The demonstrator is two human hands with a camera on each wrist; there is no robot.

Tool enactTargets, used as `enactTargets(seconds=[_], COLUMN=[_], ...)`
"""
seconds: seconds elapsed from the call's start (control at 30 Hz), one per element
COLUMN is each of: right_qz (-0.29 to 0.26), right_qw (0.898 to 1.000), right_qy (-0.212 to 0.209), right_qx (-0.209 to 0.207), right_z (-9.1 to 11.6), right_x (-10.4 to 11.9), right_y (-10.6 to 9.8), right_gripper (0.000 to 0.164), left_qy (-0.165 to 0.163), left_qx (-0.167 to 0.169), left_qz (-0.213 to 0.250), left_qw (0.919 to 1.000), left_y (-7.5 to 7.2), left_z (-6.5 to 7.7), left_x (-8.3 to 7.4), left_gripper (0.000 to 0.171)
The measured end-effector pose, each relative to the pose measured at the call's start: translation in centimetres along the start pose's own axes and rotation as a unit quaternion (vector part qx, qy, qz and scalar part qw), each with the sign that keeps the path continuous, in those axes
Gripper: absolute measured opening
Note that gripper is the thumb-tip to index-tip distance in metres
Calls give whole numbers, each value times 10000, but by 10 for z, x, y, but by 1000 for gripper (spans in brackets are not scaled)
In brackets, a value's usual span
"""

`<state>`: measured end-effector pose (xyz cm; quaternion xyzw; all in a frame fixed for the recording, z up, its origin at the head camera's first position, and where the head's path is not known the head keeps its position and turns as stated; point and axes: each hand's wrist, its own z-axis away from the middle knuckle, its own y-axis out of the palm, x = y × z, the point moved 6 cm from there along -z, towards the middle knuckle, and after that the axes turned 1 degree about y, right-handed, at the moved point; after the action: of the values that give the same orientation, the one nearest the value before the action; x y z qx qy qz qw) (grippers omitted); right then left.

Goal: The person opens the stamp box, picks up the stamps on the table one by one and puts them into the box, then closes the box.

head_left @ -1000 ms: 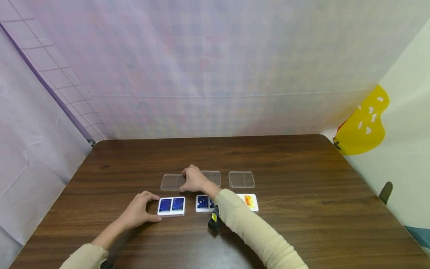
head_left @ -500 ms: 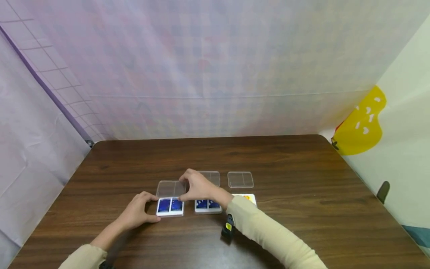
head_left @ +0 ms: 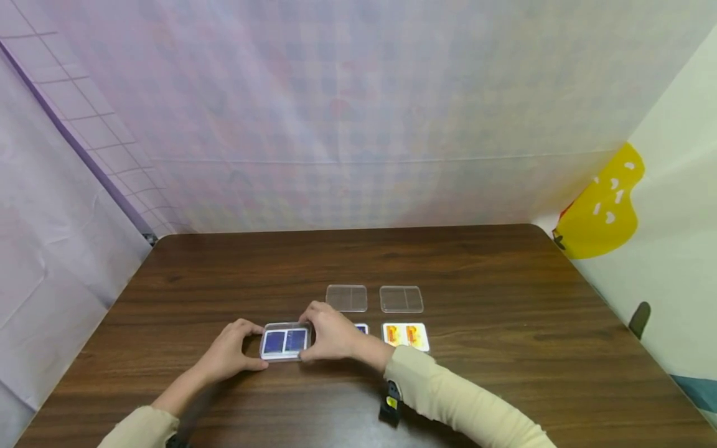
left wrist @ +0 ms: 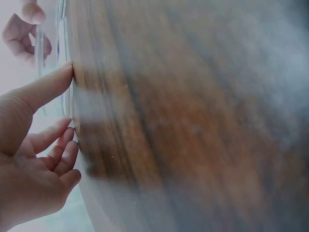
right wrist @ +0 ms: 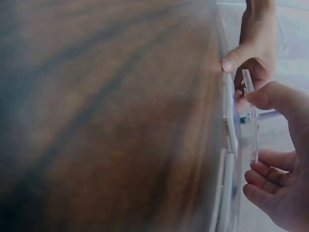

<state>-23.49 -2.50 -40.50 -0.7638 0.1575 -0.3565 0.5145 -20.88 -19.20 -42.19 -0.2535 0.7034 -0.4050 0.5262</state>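
Observation:
A shallow white-framed case with two dark blue cards lies flat on the wooden table. My left hand grips its left end, thumb at the near corner and fingers at the far one. Over this case my right hand holds a clear plastic lid, pinched by its right end between thumb and fingers. From the right wrist, the lid shows edge-on, a small gap above the case.
A second case with blue cards is mostly hidden behind my right hand. To its right lies a case with orange-and-yellow cards. Two more clear lids rest behind them on the brown table.
My right hand has picked up the left clear lid from behind the case and brought it toward me, over the blue cards. The left hand has stayed at the case.

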Motion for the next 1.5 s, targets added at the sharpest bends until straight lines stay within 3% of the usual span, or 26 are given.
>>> enactTargets(seconds=[0.73, 1.5], right_qz=[347, 705], right_qw=[9985, 9942], right_qy=[257, 330], right_qx=[342, 742], right_z=[-4, -10], right_x=[1, 4], right_y=[14, 11], right_gripper=[56, 56], left_qy=[-15, -64], left_qx=[134, 88], left_qz=[163, 141], left_qw=[9998, 9998], left_y=[-3, -2], left_z=[2, 0], left_x=[-2, -1], left_gripper=[58, 54])
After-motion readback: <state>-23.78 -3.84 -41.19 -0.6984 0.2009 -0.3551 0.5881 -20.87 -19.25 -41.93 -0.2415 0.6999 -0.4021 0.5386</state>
